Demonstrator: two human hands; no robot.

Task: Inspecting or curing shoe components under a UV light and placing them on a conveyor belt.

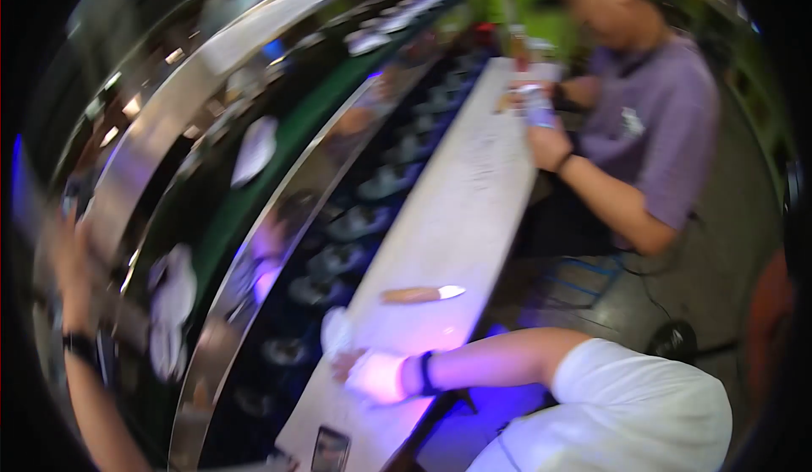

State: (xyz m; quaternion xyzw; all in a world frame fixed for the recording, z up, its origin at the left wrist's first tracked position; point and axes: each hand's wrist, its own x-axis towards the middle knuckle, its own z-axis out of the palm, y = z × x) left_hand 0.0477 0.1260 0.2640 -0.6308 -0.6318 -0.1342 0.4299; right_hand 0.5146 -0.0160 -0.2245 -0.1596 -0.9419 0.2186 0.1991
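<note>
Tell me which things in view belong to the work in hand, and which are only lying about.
Seemingly in use:
pale piece beside the right hand
pale bench beneath the hand

Seemingly just lying there:
wooden-handled tool, untouched
dark flat object on the bench's near end

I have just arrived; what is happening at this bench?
The right hand is over the bench, at a white piece; blur hides whether it is held. The left hand, blurred too, is stretched out at far left. A tool lies on the bench. A co-worker in purple handles a pale item.
</note>
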